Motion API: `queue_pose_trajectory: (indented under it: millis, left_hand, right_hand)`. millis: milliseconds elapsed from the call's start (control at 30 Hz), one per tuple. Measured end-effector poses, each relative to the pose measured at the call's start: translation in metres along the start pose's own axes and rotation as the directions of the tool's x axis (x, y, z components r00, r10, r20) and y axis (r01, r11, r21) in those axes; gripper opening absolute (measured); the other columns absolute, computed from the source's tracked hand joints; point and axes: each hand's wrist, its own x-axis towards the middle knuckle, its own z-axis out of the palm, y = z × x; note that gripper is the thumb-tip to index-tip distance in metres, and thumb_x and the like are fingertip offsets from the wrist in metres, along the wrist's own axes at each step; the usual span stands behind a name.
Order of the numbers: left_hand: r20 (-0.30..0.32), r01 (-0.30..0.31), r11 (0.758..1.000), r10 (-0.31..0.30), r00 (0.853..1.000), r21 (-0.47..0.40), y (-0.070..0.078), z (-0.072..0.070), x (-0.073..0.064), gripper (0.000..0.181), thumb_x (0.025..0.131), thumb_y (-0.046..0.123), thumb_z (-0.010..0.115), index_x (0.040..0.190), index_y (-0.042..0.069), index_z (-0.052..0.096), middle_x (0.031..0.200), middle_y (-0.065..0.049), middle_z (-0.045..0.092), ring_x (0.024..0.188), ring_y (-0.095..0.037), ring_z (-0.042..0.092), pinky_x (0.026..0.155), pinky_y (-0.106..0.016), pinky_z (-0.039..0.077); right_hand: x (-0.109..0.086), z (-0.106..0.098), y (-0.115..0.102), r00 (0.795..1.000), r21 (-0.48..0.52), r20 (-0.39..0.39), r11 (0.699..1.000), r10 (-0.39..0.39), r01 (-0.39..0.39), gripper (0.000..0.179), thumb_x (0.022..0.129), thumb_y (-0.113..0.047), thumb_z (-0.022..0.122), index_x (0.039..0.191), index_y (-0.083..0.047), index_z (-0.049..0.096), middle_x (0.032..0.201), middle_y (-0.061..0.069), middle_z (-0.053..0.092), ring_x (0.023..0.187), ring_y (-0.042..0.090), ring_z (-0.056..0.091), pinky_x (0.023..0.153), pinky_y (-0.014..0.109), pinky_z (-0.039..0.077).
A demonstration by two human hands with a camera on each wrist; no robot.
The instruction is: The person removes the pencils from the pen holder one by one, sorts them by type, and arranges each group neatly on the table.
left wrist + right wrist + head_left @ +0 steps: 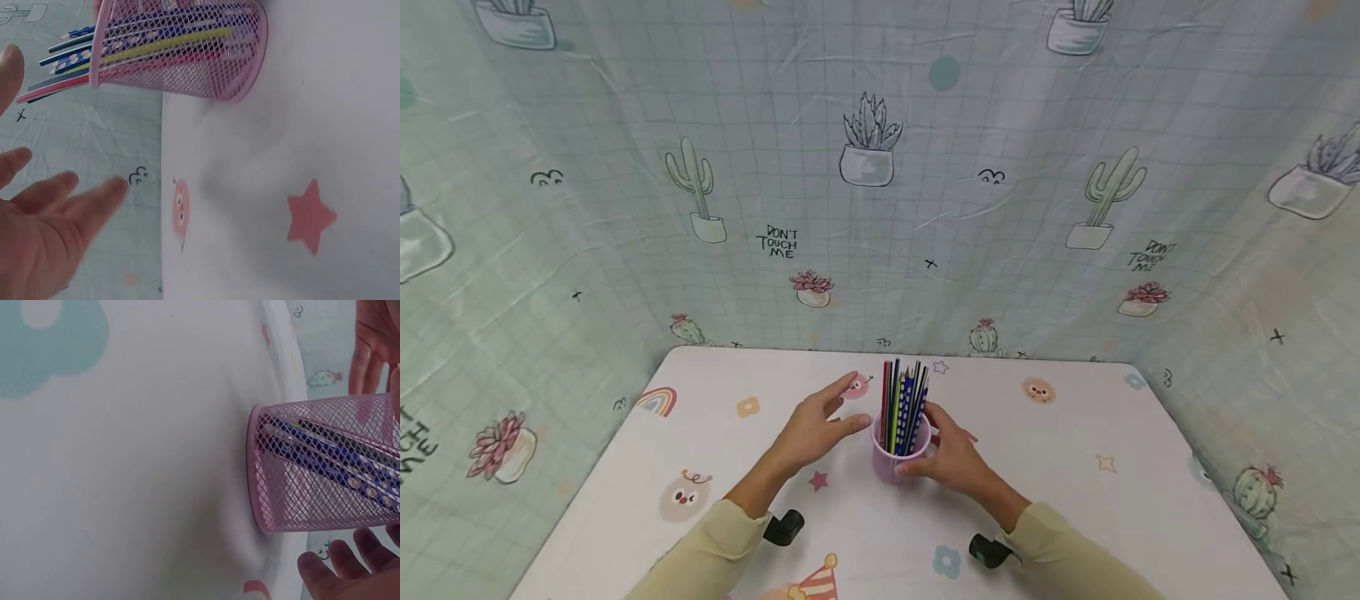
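A pink mesh pencil cup (887,471) stands upright on the white table, holding several pencils (904,408), some dark, some blue with pale dots, one red and one yellow-green. My right hand (958,458) grips the cup from its right side, thumb at the front and fingers toward the back. To the cup's left is my left hand (816,429), fingers extended and holding nothing, its thumb near the rim. The left wrist view shows a gap between that left hand (44,244) and the cup (240,90). Mesh walls leave the pencils' lower ends visible in the right wrist view.
The white tabletop (1037,467) carries printed stars, flowers and faces. A curtain with cactus prints (925,217) hangs behind the table and along both sides. Dark wrist cameras, the left one (784,527) and the right one (988,551), sit near the sleeve cuffs.
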Motion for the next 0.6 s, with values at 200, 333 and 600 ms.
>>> queue_pose_trajectory:
  millis: [200, 333, 600]
  left_hand:
    - [-0.062, -0.059, 0.976, 0.046, 0.997, -0.211, 0.001, 0.017, 0.015, 0.064, 0.093, 0.020, 0.080, 0.151, 0.013, 0.054, 0.149, -0.019, 0.060, 0.133, -0.038, 0.063, 0.104, -0.044, 0.056]
    - [-0.128, -0.075, 0.973, 0.048, 0.991, -0.216, 0.006, 0.026, 0.023, 0.050, 0.091, 0.015, 0.082, 0.137, 0.004, 0.067, 0.127, -0.017, 0.073, 0.117, -0.032, 0.073, 0.098, -0.039, 0.061]
    - [-0.223, -0.066, 0.990, 0.037, 0.974, -0.128, 0.009, 0.038, 0.031, 0.025, 0.091, 0.013, 0.081, 0.114, 0.003, 0.079, 0.107, -0.011, 0.071, 0.095, -0.017, 0.071, 0.082, -0.026, 0.064]
  right_hand:
    - [0.001, 0.005, 0.003, 1.000, 0.004, -0.028, 1.000, -0.010, 0.010, 0.098, 0.072, -0.028, 0.097, 0.152, -0.017, 0.043, 0.154, 0.013, 0.055, 0.139, 0.037, 0.056, 0.116, 0.059, 0.046]
    - [0.002, 0.007, 0.005, 0.999, 0.032, -0.032, 0.999, -0.022, 0.023, 0.096, 0.072, -0.024, 0.098, 0.151, -0.017, 0.044, 0.151, 0.012, 0.057, 0.137, 0.036, 0.058, 0.114, 0.056, 0.049]
    - [0.001, 0.007, 0.004, 0.999, 0.070, -0.026, 0.997, -0.031, 0.033, 0.094, 0.073, -0.021, 0.097, 0.151, -0.018, 0.045, 0.151, 0.011, 0.058, 0.134, 0.033, 0.059, 0.111, 0.054, 0.052]
